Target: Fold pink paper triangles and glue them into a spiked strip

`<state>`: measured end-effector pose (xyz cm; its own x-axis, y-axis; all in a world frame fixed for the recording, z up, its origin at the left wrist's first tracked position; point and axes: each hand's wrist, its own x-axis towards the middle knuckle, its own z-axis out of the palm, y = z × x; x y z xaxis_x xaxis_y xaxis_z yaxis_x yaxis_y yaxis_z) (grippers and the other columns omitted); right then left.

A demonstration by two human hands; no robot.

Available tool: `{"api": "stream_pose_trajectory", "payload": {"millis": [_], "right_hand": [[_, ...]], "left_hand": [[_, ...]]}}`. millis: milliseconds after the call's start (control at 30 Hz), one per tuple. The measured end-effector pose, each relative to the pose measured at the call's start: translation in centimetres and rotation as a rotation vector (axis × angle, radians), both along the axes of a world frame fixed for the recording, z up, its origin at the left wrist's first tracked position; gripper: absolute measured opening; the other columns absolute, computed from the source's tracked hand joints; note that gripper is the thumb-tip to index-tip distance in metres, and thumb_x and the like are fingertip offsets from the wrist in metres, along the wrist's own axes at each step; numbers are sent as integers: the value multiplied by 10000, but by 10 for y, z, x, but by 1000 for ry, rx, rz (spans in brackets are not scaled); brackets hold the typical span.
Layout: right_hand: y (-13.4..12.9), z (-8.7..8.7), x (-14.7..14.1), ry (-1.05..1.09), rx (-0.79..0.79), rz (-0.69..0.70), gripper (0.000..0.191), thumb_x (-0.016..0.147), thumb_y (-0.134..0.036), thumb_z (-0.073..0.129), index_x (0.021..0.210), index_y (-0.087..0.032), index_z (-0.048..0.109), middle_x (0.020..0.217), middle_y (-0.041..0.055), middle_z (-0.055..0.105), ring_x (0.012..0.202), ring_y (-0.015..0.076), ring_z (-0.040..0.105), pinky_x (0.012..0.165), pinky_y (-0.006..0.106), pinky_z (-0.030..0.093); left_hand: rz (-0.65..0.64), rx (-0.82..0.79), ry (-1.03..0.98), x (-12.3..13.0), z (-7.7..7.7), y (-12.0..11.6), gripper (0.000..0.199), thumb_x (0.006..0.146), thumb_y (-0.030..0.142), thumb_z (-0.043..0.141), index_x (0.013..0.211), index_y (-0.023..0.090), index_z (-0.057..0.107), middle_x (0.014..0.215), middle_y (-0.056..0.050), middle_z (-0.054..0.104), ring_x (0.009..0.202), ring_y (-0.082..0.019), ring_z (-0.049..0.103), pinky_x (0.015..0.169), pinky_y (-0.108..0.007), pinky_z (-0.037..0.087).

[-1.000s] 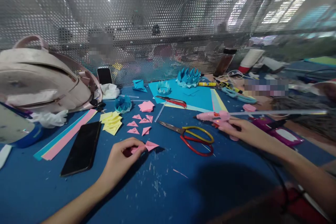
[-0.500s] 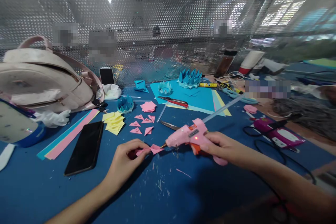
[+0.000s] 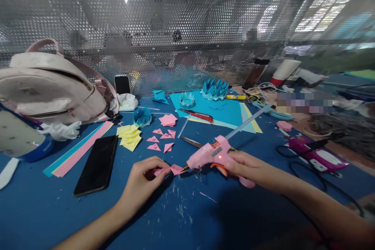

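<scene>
My left hand (image 3: 148, 175) pinches folded pink paper (image 3: 176, 170) just above the blue table. In my right hand (image 3: 244, 166) is a pink glue gun (image 3: 209, 154), its metal tip at the right end of that paper and a clear glue stick (image 3: 249, 121) standing out of its back. Behind my left hand lie several small folded pink triangles (image 3: 154, 147) and a stack of pink paper pieces (image 3: 168, 120). Yellow paper pieces (image 3: 129, 136) are to their left.
A black phone (image 3: 96, 166), paper strips (image 3: 79, 152) and a pale backpack (image 3: 52, 86) are at left. Scissors (image 3: 191, 141), a red-handled knife (image 3: 202, 116), blue sheets (image 3: 227, 117) and blue paper flowers (image 3: 215, 89) lie behind; a magenta device (image 3: 318, 154) with cables is at right.
The whole view has shifted slightly, moving the table items a little to the right. Both hands keep their holds, and the glue gun tip remains at the pink paper.
</scene>
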<state>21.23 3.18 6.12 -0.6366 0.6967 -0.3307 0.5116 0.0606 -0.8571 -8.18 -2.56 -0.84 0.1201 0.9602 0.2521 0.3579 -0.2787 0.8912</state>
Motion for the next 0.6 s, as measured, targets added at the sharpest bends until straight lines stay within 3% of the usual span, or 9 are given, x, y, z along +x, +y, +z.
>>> {"api": "stream_pose_trajectory", "payload": {"millis": [267, 433, 600], "right_hand": [[4, -2, 3, 11, 17, 19, 581, 880, -713, 416, 810, -152, 550, 733, -1, 431, 615, 104, 379, 506, 189, 328], [3, 1, 5, -17, 47, -38, 579, 873, -715, 424, 795, -158, 561, 730, 2, 428, 604, 108, 382, 483, 187, 335], [0, 6, 9, -64, 115, -67, 547, 868, -698, 462, 792, -168, 572, 760, 24, 480, 649, 133, 443, 502, 190, 392]], "left_hand": [[6, -5, -2, 0, -1, 3, 141, 872, 255, 639, 798, 205, 748, 790, -19, 727, 692, -140, 634, 613, -218, 432], [14, -3, -1, 0, 0, 2, 148, 869, 259, 635, 787, 201, 744, 780, -24, 725, 685, -142, 634, 607, -220, 434], [12, 3, 4, 0, 2, 3, 153, 871, 265, 634, 791, 194, 743, 787, -38, 732, 702, -157, 643, 624, -237, 451]]}}
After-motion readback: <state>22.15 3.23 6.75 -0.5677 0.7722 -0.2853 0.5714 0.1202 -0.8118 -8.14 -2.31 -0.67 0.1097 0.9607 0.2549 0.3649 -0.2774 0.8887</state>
